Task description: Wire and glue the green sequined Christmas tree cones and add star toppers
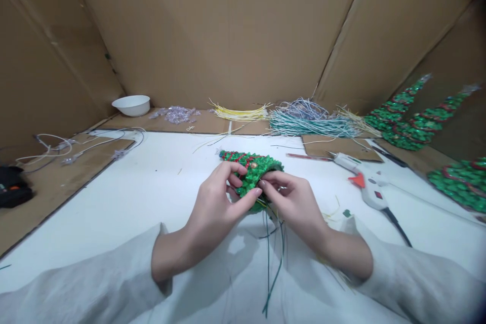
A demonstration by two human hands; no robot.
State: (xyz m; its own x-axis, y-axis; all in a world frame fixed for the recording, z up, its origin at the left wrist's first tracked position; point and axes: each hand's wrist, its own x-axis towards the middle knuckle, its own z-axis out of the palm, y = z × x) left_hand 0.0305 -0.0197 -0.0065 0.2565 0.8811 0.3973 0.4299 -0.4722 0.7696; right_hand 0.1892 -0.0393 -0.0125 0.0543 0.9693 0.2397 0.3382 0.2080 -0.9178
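Head: hands at tree rim, glue gun apart.

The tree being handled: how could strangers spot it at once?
On the white table, find the left hand and right hand. They meet at a green tree, tip pointing left. Only this one, unlike the trees at far right, is held.

We see a green tree banded in red garland over a white surface — beyond its far edge, yellow-and-white strands and teal strands; toward its right edge, a white glue gun with orange trigger.
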